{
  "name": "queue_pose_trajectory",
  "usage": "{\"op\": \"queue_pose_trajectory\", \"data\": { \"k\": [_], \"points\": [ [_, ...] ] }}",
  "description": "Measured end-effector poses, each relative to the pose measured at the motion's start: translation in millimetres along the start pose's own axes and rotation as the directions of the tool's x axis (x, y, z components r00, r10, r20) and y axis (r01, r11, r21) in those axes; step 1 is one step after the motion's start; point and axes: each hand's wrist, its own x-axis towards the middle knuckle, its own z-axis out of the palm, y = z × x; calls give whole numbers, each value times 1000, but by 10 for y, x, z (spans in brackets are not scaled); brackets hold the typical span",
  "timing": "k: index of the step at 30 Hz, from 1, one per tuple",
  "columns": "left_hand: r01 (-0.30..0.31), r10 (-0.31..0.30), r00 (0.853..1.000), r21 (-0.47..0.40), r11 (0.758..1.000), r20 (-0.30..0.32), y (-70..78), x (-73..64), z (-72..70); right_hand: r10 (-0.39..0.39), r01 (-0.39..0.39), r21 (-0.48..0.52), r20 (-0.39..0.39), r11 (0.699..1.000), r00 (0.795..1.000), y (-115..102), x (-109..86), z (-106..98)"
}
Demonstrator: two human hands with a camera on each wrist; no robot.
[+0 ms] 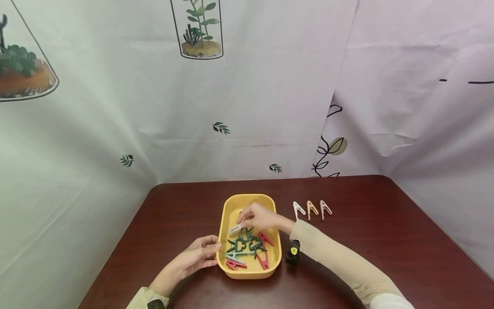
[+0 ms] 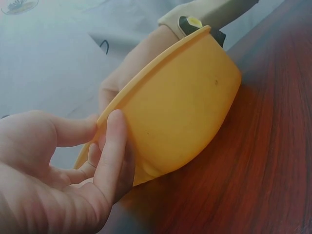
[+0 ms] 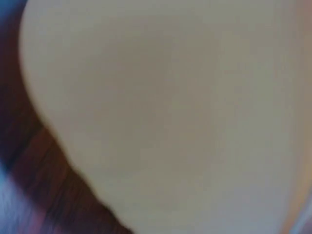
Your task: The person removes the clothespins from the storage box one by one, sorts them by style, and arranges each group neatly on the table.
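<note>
A yellow plastic bin (image 1: 278, 253) stands on the table, with several green, red and pale teal clips (image 1: 235, 256) heaped in its near half. My right hand (image 1: 258, 216) reaches into it from the right and pinches a white clothespin (image 1: 234, 229) between thumb and fingertips, over the bin's left middle. At the bin's left side my left hand (image 1: 198, 256) holds the rim. The left wrist view shows that hand (image 2: 63, 165) with its digits at the rim and against the outer wall (image 2: 180, 107). Beige sleeve (image 3: 161, 117) fills the right wrist view, hiding the right hand there.
Right of the bin, a white clothespin (image 1: 298, 209), a yellowish one (image 1: 311, 209) and a pale pink one (image 1: 325, 209) lie in a row on the dark red table (image 1: 366, 223). A black wrist device (image 1: 293, 252) hangs under the right sleeve. Pale printed cloth (image 1: 251, 94) surrounds the table.
</note>
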Motion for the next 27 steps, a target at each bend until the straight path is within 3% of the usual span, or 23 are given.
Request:
{"op": "queue_pose_trajectory", "data": {
  "k": [6, 10, 15, 19, 21, 27],
  "points": [
    [5, -5, 1000, 1, 1000, -4, 1, 9, -2, 108, -99, 205, -32, 974, 994, -52, -34, -47],
    [11, -11, 1000, -1, 1000, -5, 4, 14, 1, 239, -228, 372, 15, 900, 971, -71, -62, -31],
    [7, -7, 1000, 2, 1000, -2, 7, 12, -3, 330, -337, 424, 94, 841, 939, -57, -99, 40],
    [9, -9, 1000, 2, 1000, 3, -4, 8, -14, 353, -359, 456, 102, 814, 930, -20, -117, 100],
    [10, -10, 1000, 3, 1000, 2, -12, 7, -18, 357, -354, 449, 82, 821, 931, -6, -118, 126],
    [5, -4, 1000, 2, 1000, -3, 7, 3, 7, 339, -315, 305, -29, 899, 940, 4, -93, 150]
  ]
}}
